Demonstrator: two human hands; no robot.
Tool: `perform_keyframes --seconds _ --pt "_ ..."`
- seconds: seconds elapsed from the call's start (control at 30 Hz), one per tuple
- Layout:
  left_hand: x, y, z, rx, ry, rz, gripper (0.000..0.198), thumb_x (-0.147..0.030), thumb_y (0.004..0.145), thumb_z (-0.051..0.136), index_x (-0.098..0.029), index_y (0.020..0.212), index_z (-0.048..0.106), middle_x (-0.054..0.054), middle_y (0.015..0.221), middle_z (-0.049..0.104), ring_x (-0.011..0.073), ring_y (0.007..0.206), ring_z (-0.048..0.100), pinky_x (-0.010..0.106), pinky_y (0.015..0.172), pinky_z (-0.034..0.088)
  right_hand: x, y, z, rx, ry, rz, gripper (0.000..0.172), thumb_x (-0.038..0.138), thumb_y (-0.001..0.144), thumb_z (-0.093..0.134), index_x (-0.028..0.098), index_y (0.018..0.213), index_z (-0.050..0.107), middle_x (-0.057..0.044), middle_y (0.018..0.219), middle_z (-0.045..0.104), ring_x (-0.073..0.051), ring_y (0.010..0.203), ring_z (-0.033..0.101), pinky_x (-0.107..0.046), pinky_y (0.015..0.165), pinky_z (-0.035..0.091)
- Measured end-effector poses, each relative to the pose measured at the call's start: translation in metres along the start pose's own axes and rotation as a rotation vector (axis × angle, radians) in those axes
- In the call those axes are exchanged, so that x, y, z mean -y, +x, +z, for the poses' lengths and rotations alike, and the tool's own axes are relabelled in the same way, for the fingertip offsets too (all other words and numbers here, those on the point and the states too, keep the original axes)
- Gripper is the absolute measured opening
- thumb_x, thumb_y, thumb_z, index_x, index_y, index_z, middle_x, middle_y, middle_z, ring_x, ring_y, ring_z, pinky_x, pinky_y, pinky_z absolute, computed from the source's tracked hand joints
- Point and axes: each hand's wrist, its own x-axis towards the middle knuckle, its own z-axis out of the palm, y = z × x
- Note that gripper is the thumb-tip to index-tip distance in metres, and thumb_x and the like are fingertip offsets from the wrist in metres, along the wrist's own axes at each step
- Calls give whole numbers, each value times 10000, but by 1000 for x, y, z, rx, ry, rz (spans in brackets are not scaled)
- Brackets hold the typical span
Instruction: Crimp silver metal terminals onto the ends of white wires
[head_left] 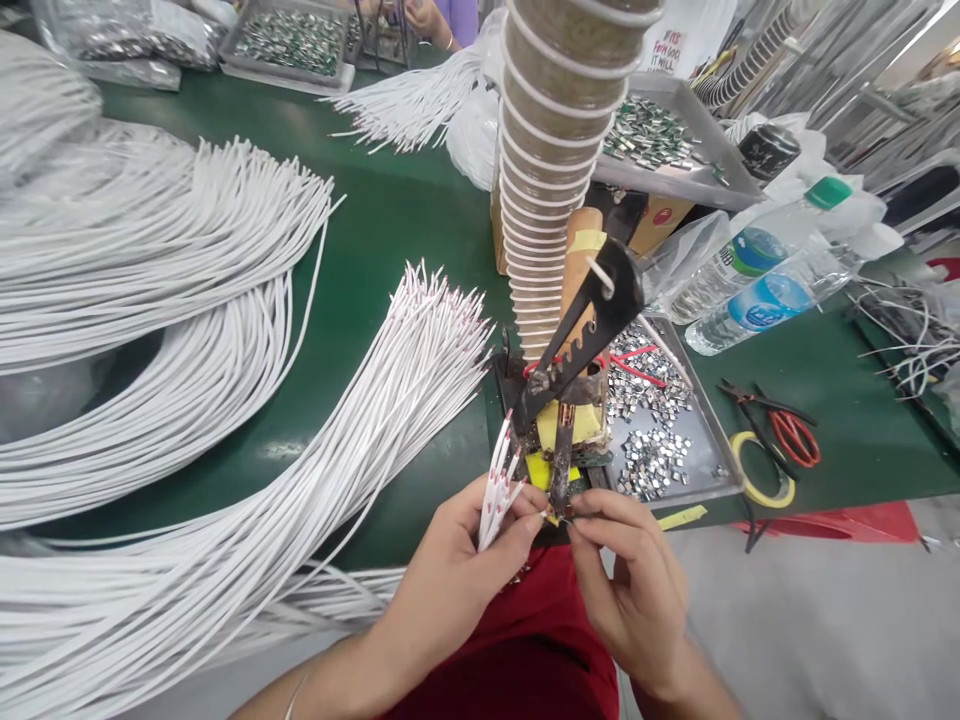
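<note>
My left hand (469, 560) is closed round a small bunch of white cables (497, 497) with reddish tips, its thumb and forefinger pinched at the soldering iron's tip. Opposite it, my right hand (630, 570) pinches something tiny that I cannot make out. Between the fingertips of both hands comes down the dark tip of a soldering iron (561, 465), held in a black metal stand (577, 335) with a wooden handle (583, 240). Yellow tape (541, 468) lies beneath the tip.
A ribbed hose (555, 120) rises behind the stand. Right of it are a tray (716, 480) of small metal connectors, pliers (795, 437), a tape roll (784, 495) and water bottles (772, 300). Cable bundles (352, 430) cover the left. Another person's hand (426, 18) shows at the back.
</note>
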Motion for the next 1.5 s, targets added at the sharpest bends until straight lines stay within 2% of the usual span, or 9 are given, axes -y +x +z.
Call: perform_keyframes --seconds 0.17,0.33,0.63,0.83,0.93,1.03,1.17,1.3,1.5 --pt "-1 0 2 -2 22 22 129 -238 922 728 -199 806 687 21 937 750 174 842 630 257 832 540 0 0 2 -11 1 -1 317 31 948 661 244 1183 658 -76 1068 758 -204 942 769 -356 796 690" --pt "-1 -3 5 -25 86 82 86 -200 926 694 -213 842 680 0 901 712 174 851 628 252 849 538 0 -2 3 40 -9 -14 342 23 935 674 215 1217 640 -85 1099 724 -198 994 738 -329 840 665" --pt "7 -7 3 -7 147 47 127 -222 940 677 -204 816 652 1 901 708 177 849 629 259 835 524 3 3 -10 13 53 48 243 36 958 631 235 1095 650 -34 1050 562 -175 920 592 -338 827 548" --pt "10 -12 5 53 205 -14 102 -277 934 672 -183 905 699 15 873 715 193 805 615 284 771 514 8 3 -16 196 140 94 188 132 1009 658 244 1158 685 -6 936 528 -169 853 541 -303 765 514" --pt "12 -13 7 119 295 15 27 -183 878 674 -180 851 674 -4 833 673 176 766 573 267 717 475 11 4 -15 320 209 97 91 190 1022 682 238 1098 697 -2 890 569 -166 835 551 -283 725 503" --pt "14 -12 7 142 360 73 119 -69 820 647 -188 822 648 -21 841 627 164 767 552 251 700 454 11 6 -14 384 238 102 25 203 1021 695 223 1032 685 -8 888 609 -168 855 568 -295 760 507" --pt "12 -13 2 187 351 125 128 -78 913 639 -198 874 663 -12 894 623 168 822 596 246 756 494 10 6 -15 393 246 151 81 166 1012 691 234 1053 673 -9 911 613 -168 877 574 -289 764 506" --pt "6 -16 -5 298 288 182 129 -142 1045 559 -224 1036 658 35 1085 650 196 1006 650 287 935 542 9 6 -18 376 246 187 101 153 1027 654 250 1049 670 0 902 590 -160 854 562 -276 741 494" --pt "8 -18 -11 342 322 189 128 -167 1082 507 -229 1046 614 54 1109 610 212 1050 623 304 979 542 6 1 -18 381 254 191 135 137 1024 652 256 1085 668 -3 915 591 -167 864 555 -293 751 481"
